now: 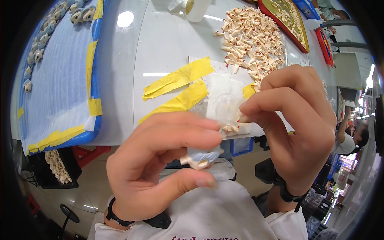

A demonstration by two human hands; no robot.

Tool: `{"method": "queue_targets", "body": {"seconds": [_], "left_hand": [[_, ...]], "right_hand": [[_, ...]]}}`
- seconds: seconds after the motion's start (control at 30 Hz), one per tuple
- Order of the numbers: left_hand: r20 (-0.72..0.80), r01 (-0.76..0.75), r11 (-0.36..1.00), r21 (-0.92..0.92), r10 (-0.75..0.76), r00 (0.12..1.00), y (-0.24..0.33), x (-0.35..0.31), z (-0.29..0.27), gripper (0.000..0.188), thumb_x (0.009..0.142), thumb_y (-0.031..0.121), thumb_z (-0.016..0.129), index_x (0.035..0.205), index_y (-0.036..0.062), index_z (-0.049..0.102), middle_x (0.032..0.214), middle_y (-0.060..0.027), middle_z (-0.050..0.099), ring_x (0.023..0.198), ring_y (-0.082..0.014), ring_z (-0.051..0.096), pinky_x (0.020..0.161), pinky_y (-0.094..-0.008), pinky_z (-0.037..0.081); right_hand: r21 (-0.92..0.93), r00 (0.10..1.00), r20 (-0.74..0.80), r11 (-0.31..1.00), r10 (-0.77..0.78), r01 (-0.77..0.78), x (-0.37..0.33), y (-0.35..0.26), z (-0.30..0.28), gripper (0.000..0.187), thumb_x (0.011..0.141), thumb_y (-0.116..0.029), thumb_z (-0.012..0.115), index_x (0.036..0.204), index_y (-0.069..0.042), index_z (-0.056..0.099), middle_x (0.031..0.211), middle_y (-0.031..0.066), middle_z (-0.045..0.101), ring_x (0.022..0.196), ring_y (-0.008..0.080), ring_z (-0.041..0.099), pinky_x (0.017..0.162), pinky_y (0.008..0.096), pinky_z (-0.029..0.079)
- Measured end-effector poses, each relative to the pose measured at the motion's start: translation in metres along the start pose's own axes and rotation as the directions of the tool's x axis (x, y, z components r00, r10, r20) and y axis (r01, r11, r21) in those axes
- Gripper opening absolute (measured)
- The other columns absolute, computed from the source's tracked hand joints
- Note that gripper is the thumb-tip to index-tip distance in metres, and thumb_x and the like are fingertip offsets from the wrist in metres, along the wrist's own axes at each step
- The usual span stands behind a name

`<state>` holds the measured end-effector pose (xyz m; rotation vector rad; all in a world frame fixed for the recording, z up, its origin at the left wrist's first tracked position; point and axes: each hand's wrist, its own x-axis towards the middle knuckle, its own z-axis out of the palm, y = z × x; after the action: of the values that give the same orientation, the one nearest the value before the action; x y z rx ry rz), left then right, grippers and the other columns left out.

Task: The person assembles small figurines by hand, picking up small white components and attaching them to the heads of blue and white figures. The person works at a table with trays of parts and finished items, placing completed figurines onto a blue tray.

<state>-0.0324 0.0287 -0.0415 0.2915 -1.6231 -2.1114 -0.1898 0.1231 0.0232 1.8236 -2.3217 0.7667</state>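
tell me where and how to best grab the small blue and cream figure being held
Probably by the rounded blue end of the small figure, coming from the right. The left grip covers it from above and below, but that end looks exposed toward the right grip. The narrow pale tip at its left offers less to hold.

Workroom around the tabletop [116, 80]. The tabletop is white and glossy, marked by a round glare spot [125, 19] and narrow light streaks [157, 74]. Below its near edge, a pale floor [86, 202]; under its left part, a red frame [93, 155]. Beyond its right end, a grey box-like cabinet [347, 67] and, farther off, a bright strip lamp [370, 78].
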Motion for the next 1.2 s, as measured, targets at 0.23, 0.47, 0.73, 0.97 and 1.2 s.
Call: {"method": "queue_targets", "body": {"seconds": [0.23,0.47,0.73,0.97,1.2], "left_hand": [[-0.05,0.021,0.999,-0.027,-0.023,0.999,0.006,0.0,0.014,0.04,0.068,0.016,0.074,0.096,-0.0034,0.054,0.097,-0.019,0.053,0.073,-0.0208,0.059,0.061,-0.0254,0.05],[0.063,-0.201,0.927,0.318,0.192,0.979,0.013,0.002,0.02,0.029,0.064,0.004,0.069,0.09,-0.0041,0.059,0.09,-0.0182,0.057,0.075,-0.0206,0.056,0.067,-0.0246,0.044],[0.019,-0.228,0.84,0.493,0.252,0.968,0.019,-0.001,0.034,0.031,0.058,-0.01,0.057,0.088,-0.0032,0.061,0.089,-0.0204,0.057,0.076,-0.021,0.056,0.067,-0.0241,0.044],[0.07,-0.235,0.85,0.47,0.23,0.971,0.003,0.001,0.017,0.042,0.065,0.019,0.075,0.094,-0.0023,0.055,0.093,-0.0157,0.051,0.072,-0.0197,0.055,0.061,-0.0244,0.044],[-0.064,-0.162,0.87,0.465,0.215,0.974,0.003,-0.003,0.002,0.045,0.068,0.021,0.074,0.098,-0.0006,0.05,0.095,-0.0137,0.047,0.071,-0.0185,0.054,0.059,-0.0243,0.044]], "right_hand": [[0.469,0.983,0.142,0.867,0.115,-0.169,-0.025,-0.006,-0.023,0.021,0.059,-0.004,0.072,0.072,-0.009,0.056,0.073,0.0025,0.047,0.059,0.0115,0.044,0.053,0.0216,0.034],[0.313,0.988,0.111,0.948,-0.103,0.063,-0.028,-0.007,-0.019,0.022,0.059,-0.001,0.071,0.073,-0.011,0.057,0.068,0.0019,0.048,0.058,0.0138,0.044,0.053,0.0238,0.033],[0.142,0.986,0.09,0.982,-0.14,0.127,-0.029,-0.012,-0.019,0.027,0.052,0.004,0.068,0.074,-0.009,0.059,0.068,0.0025,0.05,0.054,0.0143,0.045,0.051,0.0255,0.034],[0.46,0.997,0.002,0.885,0.082,-0.074,-0.037,0.012,-0.01,0.023,0.059,0.0,0.069,0.079,-0.003,0.059,0.077,0.0074,0.053,0.065,0.0165,0.049,0.061,0.0265,0.039],[0.101,0.944,0.157,0.946,0.292,-0.309,-0.019,0.069,-0.01,0.017,0.064,0.0,0.062,0.081,-0.001,0.06,0.077,0.0036,0.054,0.069,0.0109,0.047,0.064,0.0225,0.036]]}}
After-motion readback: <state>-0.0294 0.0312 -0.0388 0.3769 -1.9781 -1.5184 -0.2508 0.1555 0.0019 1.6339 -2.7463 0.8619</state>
